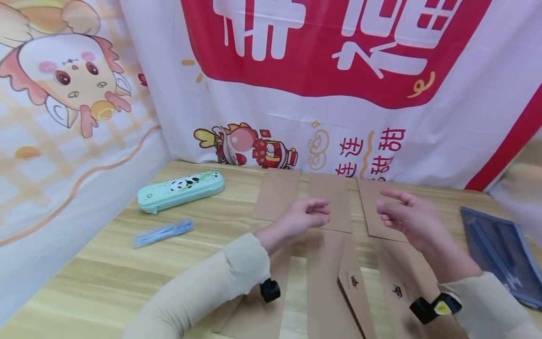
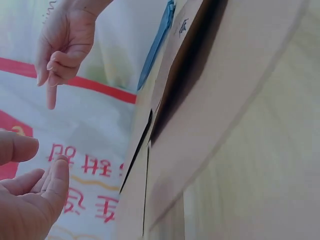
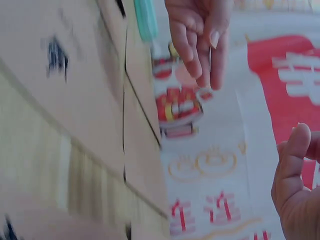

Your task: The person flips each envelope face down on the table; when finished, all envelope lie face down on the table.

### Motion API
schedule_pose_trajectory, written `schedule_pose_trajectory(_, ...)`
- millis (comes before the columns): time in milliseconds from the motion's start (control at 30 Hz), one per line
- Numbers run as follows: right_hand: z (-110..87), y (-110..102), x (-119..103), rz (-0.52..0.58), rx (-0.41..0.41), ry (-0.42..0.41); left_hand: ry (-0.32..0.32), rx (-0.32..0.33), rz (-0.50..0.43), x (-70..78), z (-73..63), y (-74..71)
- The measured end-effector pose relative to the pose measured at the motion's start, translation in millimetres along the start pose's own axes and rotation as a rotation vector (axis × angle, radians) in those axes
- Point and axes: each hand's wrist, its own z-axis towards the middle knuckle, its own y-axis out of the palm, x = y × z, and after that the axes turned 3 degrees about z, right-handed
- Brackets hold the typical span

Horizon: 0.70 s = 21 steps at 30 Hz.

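Several brown kraft-paper envelopes lie in rows across the table. My left hand (image 1: pixel 304 215) hovers over the back middle envelope (image 1: pixel 338 221), fingers loosely bent and holding nothing. To its right, my right hand (image 1: pixel 408 219) hangs above the back right envelope (image 1: pixel 370 214), index finger extended, the others loosely curled around nothing. Nearer me, the front middle envelope (image 1: pixel 323 292) has its crown-printed flap (image 1: pixel 353 282) lifted. Another crown mark shows on the front right envelope (image 1: pixel 400 273). My left forearm partly covers the front left envelope (image 1: pixel 271 310). In the right wrist view, both hands are apart.
A mint pencil case (image 1: pixel 182 190) with a panda print lies at the back left, with a clear packet of blue pens (image 1: pixel 163 233) before it. A dark blue mesh zip pouch (image 1: pixel 501 254) lies at the right. Printed cloth (image 1: pixel 169 108) hangs behind the table.
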Motion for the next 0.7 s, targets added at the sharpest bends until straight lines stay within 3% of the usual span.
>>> schedule_pose_trajectory(133,-3.5,19,3,-0.002,-0.073,-0.004,0.004,0.003,0.000,-4.3,-16.8,-14.9)
schedule_pose_trajectory(267,-5.6,43,9,-0.010,-0.122,0.017,-0.009,0.019,0.066,-12.8,-38.2,-32.5)
schedule_pose_trajectory(533,-10.5,79,21,-0.023,-0.220,0.086,-0.107,0.109,0.181,-30.2,-84.1,-73.2)
schedule_pose_trajectory(700,-10.1,96,38,-0.006,-0.286,0.114,-0.154,0.171,0.177,-39.4,-110.1,-94.1)
